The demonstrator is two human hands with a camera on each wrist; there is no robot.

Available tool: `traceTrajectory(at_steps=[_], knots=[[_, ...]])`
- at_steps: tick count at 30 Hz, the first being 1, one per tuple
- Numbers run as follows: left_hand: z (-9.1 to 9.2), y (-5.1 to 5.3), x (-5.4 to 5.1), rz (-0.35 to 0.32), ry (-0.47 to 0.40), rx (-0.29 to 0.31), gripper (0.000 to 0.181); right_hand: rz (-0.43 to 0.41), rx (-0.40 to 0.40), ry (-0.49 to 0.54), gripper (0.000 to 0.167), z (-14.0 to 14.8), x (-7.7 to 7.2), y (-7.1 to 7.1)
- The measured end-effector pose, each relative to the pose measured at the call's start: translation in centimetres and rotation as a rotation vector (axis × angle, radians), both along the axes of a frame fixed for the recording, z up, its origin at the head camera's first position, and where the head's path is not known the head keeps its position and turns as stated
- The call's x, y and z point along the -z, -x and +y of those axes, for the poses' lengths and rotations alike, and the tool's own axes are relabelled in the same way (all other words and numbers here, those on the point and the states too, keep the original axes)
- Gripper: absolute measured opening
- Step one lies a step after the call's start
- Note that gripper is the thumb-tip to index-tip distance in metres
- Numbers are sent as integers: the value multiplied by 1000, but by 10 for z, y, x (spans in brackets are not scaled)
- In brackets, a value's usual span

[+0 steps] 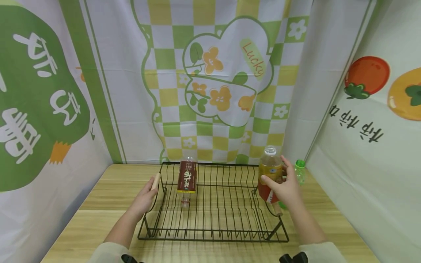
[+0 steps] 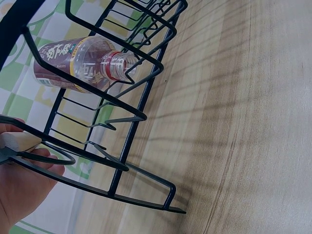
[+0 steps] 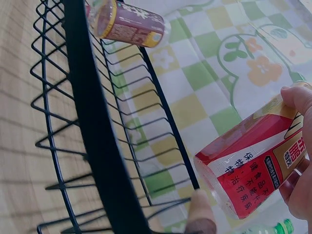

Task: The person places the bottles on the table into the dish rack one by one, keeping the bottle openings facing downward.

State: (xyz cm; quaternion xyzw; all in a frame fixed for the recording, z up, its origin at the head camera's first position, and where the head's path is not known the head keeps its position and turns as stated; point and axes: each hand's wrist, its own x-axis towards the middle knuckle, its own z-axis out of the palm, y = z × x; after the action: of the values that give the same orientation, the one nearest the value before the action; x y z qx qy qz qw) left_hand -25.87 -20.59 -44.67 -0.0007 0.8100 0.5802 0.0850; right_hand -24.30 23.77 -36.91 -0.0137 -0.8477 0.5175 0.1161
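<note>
One brown bottle point(image 1: 188, 178) lies between my hands; left hand point(image 1: 144, 198) grips the handle point(image 1: 156, 181), right hand point(image 1: 288, 187) a red bottle point(image 1: 270, 168).

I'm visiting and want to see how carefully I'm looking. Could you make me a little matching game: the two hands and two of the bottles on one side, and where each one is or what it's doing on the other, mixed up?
Things:
1. Left hand
2. Right hand
3. Bottle with the dark maroon label
4. Bottle with the green cap

Places and states:
A. Lying on the wire rack
B. Holding a red-and-yellow bottle
C. Off the rack, to its right
D. Gripping the rack's pale handle

Right pairs: 1-D, 2-B, 3-A, 4-C
</note>
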Motion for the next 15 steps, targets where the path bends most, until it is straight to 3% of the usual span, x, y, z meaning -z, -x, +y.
traceTrajectory(at_steps=[15], knots=[[0,0,0,6,-4,2,63,-14,-86,-56,94,-34,16,10]])
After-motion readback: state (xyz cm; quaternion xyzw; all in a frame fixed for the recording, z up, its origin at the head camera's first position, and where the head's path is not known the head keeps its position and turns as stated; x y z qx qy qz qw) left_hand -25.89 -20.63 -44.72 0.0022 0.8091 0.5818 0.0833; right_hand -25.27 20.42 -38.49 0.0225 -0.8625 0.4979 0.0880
